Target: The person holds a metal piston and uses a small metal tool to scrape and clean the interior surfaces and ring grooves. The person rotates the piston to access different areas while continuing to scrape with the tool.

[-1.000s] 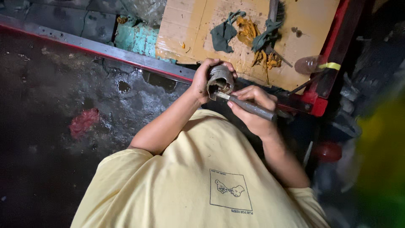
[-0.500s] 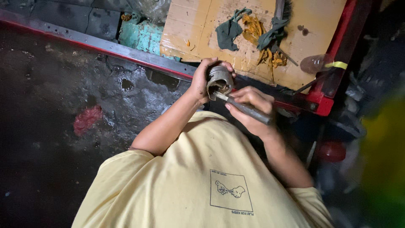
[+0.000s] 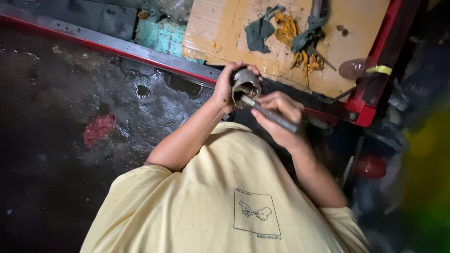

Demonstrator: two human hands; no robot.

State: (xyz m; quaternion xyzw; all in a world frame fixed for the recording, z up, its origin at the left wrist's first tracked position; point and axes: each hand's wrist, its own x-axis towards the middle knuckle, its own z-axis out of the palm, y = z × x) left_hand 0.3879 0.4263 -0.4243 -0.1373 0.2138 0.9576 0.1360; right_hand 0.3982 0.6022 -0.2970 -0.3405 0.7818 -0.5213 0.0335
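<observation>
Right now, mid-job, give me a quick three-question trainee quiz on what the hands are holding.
1. True or false: the left hand grips the grey metal cylinder.
2. The right hand holds: A a hammer, B a dark rod-like tool, C a paintbrush.
3. What lies on the cardboard sheet beyond the hands?

Key: 1 true. 2 B, its tip at the cylinder's mouth. 3 dark rags, with yellow smears beside them.

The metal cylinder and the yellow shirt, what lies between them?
In the head view, the right hand gripping a dark rod-like tool, whose tip enters the metal cylinder, sits above the yellow shirt.
</observation>
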